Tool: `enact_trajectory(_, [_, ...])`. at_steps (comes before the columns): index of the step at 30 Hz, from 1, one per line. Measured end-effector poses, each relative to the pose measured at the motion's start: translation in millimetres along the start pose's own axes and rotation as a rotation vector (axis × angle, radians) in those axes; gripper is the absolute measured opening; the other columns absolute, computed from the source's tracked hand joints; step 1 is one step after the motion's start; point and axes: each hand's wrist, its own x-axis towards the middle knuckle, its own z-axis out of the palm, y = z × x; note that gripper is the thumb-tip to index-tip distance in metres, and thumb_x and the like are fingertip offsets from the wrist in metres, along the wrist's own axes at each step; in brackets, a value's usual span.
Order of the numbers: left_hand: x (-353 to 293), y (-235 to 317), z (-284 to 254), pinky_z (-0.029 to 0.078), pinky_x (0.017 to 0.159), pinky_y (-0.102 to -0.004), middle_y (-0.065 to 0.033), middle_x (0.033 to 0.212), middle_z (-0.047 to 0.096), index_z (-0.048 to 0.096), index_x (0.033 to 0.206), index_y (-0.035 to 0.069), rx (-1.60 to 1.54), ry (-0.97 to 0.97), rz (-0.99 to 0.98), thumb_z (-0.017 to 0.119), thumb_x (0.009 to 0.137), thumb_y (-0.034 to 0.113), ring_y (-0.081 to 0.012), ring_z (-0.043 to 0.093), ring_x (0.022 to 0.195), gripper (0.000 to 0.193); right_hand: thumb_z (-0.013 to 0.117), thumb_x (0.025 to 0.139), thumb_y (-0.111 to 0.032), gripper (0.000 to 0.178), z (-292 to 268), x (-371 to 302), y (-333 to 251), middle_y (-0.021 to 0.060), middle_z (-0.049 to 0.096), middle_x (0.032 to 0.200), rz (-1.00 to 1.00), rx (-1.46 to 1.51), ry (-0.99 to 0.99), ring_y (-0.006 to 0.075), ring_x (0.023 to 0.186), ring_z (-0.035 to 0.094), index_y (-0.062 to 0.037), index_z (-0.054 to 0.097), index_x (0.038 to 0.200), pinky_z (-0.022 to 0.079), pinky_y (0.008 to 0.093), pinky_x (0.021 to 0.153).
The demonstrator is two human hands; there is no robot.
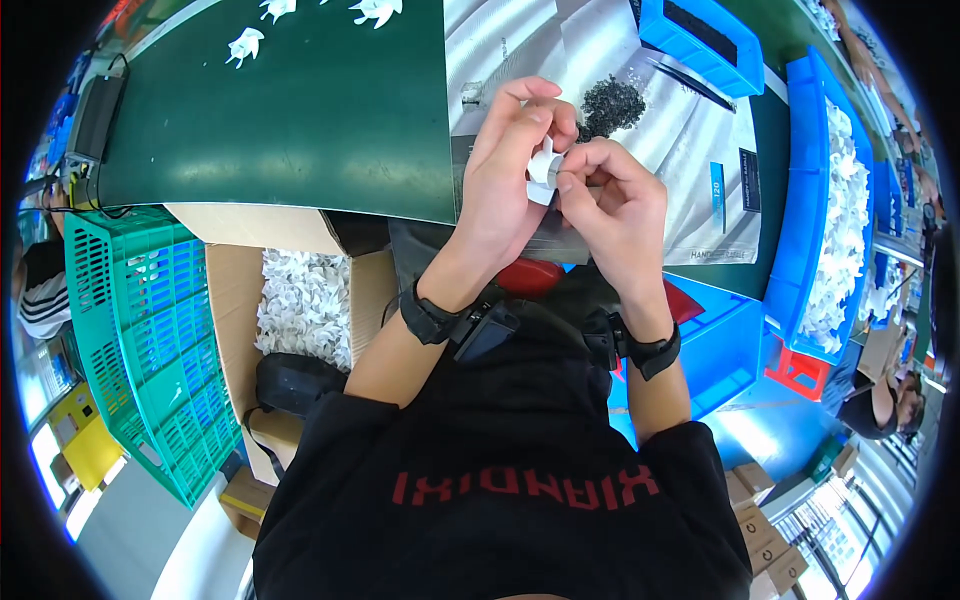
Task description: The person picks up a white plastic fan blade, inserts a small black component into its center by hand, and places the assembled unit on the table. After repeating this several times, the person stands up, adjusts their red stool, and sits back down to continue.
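Observation:
Over the near edge of the sheet, my left hand (507, 170) is curled round a small white plastic part (542, 190). My right hand (618, 195) meets it from the right, thumb and forefinger pinched together against the part's side. Whatever is between those fingertips is too small to make out. Just beyond both hands, a pile of tiny black pieces (612, 106) lies on the silvery printed sheet (690, 185). Dark tweezers (693, 83) rest to the right of the pile, below a blue tray (705, 45) of black pieces.
Several white parts (244, 46) lie on the green table (290, 120). On the right stands a long blue bin (800, 200) of white parts. A cardboard box (232, 310) of white parts and a green crate (160, 350) stand at lower left. Other people are at the edges.

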Motion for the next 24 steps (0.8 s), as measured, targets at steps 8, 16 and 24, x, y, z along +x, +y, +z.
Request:
enact_trajectory(8, [2,-8,0,0.043,0.08,-0.0258,-0.0046,0.095,0.053,0.05,0.118,0.008,0.121,-0.015,0.076,0.044,0.101,0.012,-0.0111,0.047,0.088,0.019,0.061,0.09,0.007,0.009,3,-4,-1,0.0019,0.06,0.088,-0.049,-0.07,0.066,0.0062,0.074,0.059,0.004,0.062,0.098,0.049,0.0199,0.059])
enact_trajectory(16, [-4,-7,-5,0.043,0.082,-0.0261,-0.0062,0.097,0.055,0.049,0.12,0.008,0.444,-0.112,0.175,0.043,0.103,0.016,-0.0121,0.048,0.089,0.02,0.065,0.086,0.008,0.007,-9,-8,-10,0.0015,0.06,0.086,-0.017,-0.339,-0.015,0.007,0.074,0.058,0.0065,0.064,0.092,0.047,0.0188,0.063])
enact_trajectory(24, [6,-15,-8,0.041,0.099,-0.0382,-0.0165,0.12,0.057,0.042,0.131,0.008,0.18,-0.245,0.184,0.038,0.104,0.044,-0.027,0.054,0.113,0.046,0.066,0.084,0.006,0.019,-54,2,-17,0.0065,0.062,0.088,-0.154,-0.196,-0.071,0.0098,0.075,0.06,0.0028,0.066,0.102,0.049,0.025,0.064])
